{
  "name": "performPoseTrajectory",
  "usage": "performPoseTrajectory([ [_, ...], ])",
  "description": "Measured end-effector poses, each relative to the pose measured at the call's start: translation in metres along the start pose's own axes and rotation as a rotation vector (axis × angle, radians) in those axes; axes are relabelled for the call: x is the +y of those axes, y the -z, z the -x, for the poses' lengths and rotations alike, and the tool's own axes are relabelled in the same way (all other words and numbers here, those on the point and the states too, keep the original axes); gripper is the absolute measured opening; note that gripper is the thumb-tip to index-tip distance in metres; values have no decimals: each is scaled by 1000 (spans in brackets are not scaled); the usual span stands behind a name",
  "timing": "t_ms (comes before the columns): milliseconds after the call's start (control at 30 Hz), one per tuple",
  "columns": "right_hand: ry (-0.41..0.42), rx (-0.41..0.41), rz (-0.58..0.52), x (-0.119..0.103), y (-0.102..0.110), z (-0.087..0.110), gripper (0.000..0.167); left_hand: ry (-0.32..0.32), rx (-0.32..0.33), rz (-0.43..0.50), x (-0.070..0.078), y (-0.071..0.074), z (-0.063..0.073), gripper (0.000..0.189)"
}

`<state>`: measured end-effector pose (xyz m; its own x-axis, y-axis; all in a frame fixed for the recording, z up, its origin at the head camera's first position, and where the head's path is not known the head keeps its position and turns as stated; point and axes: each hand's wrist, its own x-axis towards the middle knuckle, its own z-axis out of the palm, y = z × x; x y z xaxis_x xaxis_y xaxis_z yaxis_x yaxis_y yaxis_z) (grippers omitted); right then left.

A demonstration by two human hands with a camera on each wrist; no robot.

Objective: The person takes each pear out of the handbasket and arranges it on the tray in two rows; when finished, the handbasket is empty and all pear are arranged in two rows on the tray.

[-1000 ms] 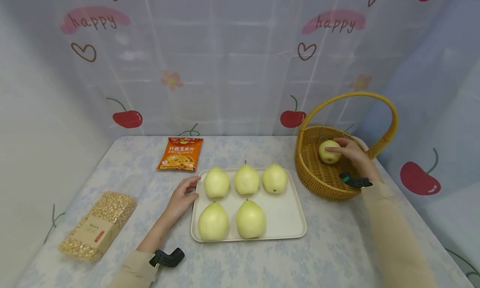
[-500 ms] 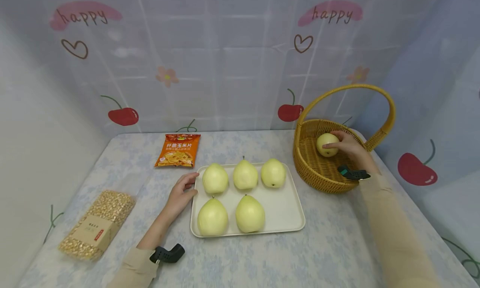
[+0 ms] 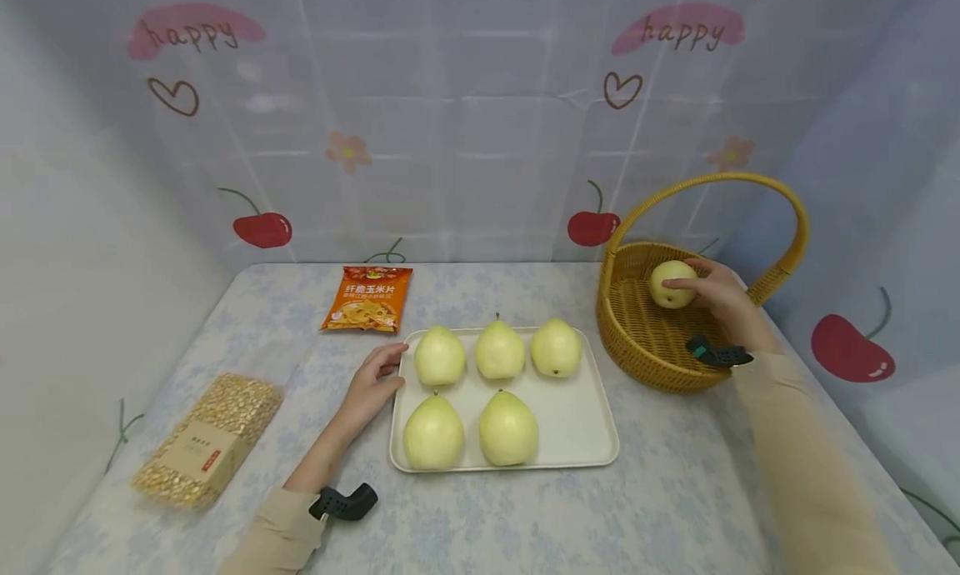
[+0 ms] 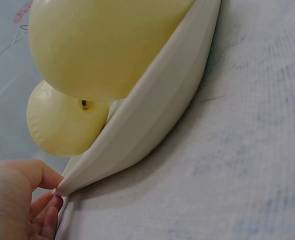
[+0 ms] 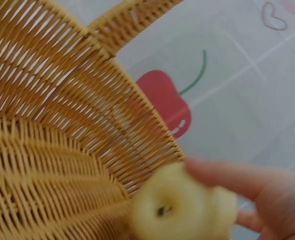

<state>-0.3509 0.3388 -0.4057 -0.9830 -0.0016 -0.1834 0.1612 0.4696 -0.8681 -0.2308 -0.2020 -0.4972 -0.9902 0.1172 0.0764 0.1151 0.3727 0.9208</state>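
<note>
My right hand (image 3: pixel 720 293) holds a pale yellow-green pear (image 3: pixel 672 284) inside the wicker basket (image 3: pixel 626 342), near its far right wall. In the right wrist view, the thumb lies along the pear (image 5: pixel 170 205), whose dark-centred end faces the camera; most of the fingers are hidden behind it. My left hand (image 3: pixel 371 383) is at the left edge of the cream tray (image 3: pixel 573 425). The left wrist view shows its thumb and fingers pinching the tray's rim (image 4: pixel 137 127). Several pears (image 3: pixel 500 352) sit on the tray in two rows, and the front right part of the tray is bare.
An orange snack bag (image 3: pixel 369 298) lies behind the tray on the left. At the left, a clear bag of corn kernels (image 3: pixel 210 442) lies on the patterned tablecloth (image 3: pixel 487 525). The basket's tall handle (image 3: pixel 723 179) arches over its opening. A printed curtain (image 3: pixel 450 142) hangs behind.
My right hand and its pear have shifted slightly toward the far right side of the basket. The left hand stays at the tray's edge. The head view has shifted a little.
</note>
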Motion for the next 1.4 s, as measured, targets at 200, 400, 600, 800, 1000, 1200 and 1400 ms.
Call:
performPoseTrajectory([
  [200,-37,3,-47,-16,1,12,96,9,1,6,-1,-2,0,50],
  [400,2,38,-72,-34,-6,30,94,19,-7,-24,-4,-1,-2,50],
  [600,71,57,-5,-47,-19,55,87,28,-5,-28,-5,0,-1,51],
  [800,99,94,2,-58,-26,83,86,1,1,-24,-3,0,-3,50],
  [1000,153,70,16,-62,-36,116,80,-6,-16,-16,-2,1,-5,50],
  [1200,169,27,70,-68,-51,141,80,-2,-15,-22,-3,1,-5,49],
  [1400,247,-33,77,-70,-73,164,77,0,-9,-18,-2,0,-4,50],
])
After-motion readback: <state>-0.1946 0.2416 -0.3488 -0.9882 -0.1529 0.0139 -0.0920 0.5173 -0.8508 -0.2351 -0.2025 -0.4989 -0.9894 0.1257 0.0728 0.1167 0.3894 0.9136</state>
